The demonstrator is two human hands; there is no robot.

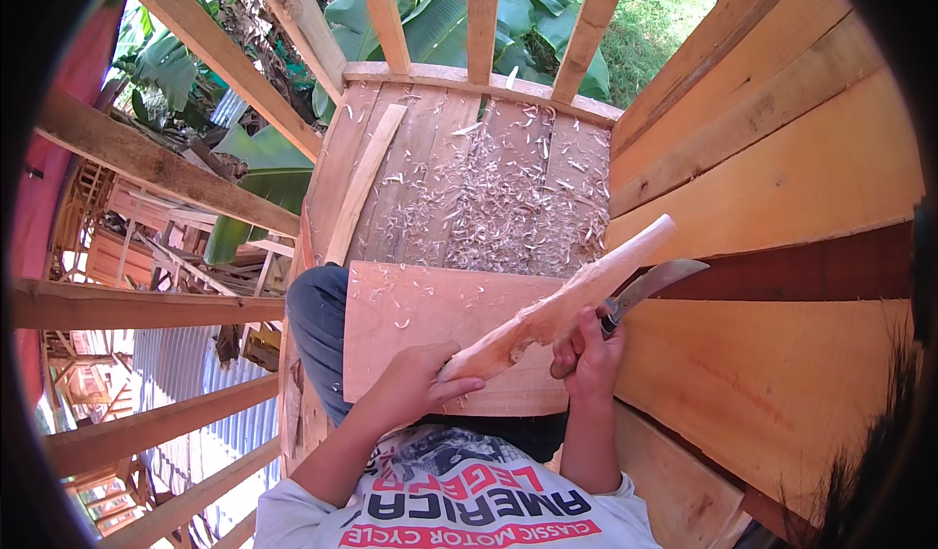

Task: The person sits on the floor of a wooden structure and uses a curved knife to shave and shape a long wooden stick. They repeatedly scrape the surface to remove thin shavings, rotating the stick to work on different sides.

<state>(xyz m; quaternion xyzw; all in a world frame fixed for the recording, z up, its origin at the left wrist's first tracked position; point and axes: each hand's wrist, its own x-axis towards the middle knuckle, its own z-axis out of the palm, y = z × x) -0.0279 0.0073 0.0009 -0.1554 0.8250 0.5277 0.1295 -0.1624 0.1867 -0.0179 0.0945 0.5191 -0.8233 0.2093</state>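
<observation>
A long pale piece of carved wood (552, 316) slants up to the right above my lap, with a notch cut in its lower side. My left hand (420, 375) is wrapped round its lower end, thumb along the wood. In my right hand (592, 358) is a knife (657, 283) with a curved metal blade and a dark handle, mostly hidden by my fingers. The blade points up to the right, beside the wood's right side; I cannot tell whether it touches. Under both hands a flat wooden board (391, 329) lies across my lap, with a few shavings on it.
Many curled shavings (523, 197) cover the plank floor (401, 207) ahead. A loose wooden strip (366, 183) lies on the floor's left side. Wooden rails (156, 310) stand at left and front, a plank wall (772, 178) at right. Beyond are banana leaves (420, 26) and corrugated metal sheets (200, 373).
</observation>
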